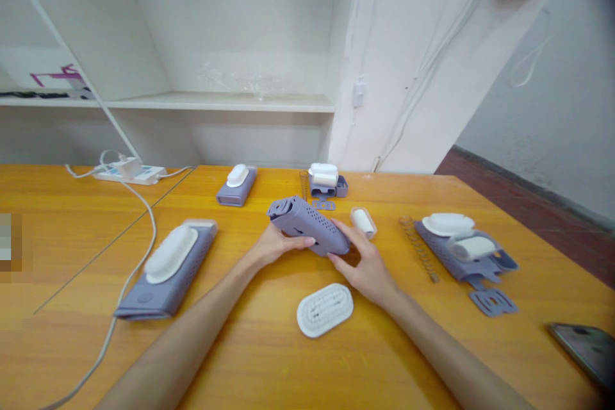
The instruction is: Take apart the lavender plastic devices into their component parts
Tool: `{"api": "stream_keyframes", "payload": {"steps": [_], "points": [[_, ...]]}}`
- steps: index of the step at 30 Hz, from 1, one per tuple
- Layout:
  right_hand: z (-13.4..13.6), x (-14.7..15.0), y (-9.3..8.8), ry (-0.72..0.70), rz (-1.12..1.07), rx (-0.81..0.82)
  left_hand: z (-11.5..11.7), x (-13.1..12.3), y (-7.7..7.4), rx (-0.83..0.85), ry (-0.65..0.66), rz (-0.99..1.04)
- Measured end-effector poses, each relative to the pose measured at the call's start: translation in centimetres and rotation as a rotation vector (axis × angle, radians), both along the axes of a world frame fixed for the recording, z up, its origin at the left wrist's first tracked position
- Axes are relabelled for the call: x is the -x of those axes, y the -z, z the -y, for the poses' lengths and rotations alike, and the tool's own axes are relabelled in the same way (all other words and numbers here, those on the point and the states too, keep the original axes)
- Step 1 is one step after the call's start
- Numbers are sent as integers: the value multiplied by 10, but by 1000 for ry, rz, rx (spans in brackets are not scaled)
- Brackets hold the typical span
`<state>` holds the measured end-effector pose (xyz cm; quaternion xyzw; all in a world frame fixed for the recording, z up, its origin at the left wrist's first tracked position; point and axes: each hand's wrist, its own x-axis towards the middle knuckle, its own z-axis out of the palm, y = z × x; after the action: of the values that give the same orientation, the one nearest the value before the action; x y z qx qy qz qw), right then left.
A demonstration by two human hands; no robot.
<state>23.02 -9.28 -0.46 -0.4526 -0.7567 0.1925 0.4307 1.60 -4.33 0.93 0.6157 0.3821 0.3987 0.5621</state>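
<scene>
Both my hands hold a purple perforated plastic housing [307,224] a little above the wooden table [72,243]. My left hand [275,245] grips its underside from the left, thumb lying along the side. My right hand [362,266] closes round its right end. A white oval brush pad [325,309] lies bristles up on the table just below my hands. A small white roller piece [363,221] lies just past my right hand.
An assembled purple unit with a white brush [168,267] lies at the left. Further back sit a smaller one [236,186] and a stack of parts [325,180]. At the right lie purple and white parts [464,246], a spring [419,247] and a phone [583,346]. A power strip [129,173] trails a white cable.
</scene>
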Motion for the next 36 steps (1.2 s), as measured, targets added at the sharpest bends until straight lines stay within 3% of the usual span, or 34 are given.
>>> {"api": "stream_keyframes", "payload": {"steps": [6, 19, 24, 28, 31, 36], "points": [[-2, 0, 1, 37, -35, 76, 0, 1, -1, -3, 25, -15], [0, -1, -1, 95, -40, 45, -1, 2, 2, -41, 90, -56], [0, -1, -1, 104, -3, 8, -2, 1, 4, -18, 36, -25], [1, -2, 0, 160, 23, -5, -3, -2, 5, -11, -102, 78], [1, -2, 0, 198, 52, -35, 0, -6, 5, -144, -200, 137], [3, -2, -3, 238, 98, -91, 3, -11, 7, -363, -291, -1]]}}
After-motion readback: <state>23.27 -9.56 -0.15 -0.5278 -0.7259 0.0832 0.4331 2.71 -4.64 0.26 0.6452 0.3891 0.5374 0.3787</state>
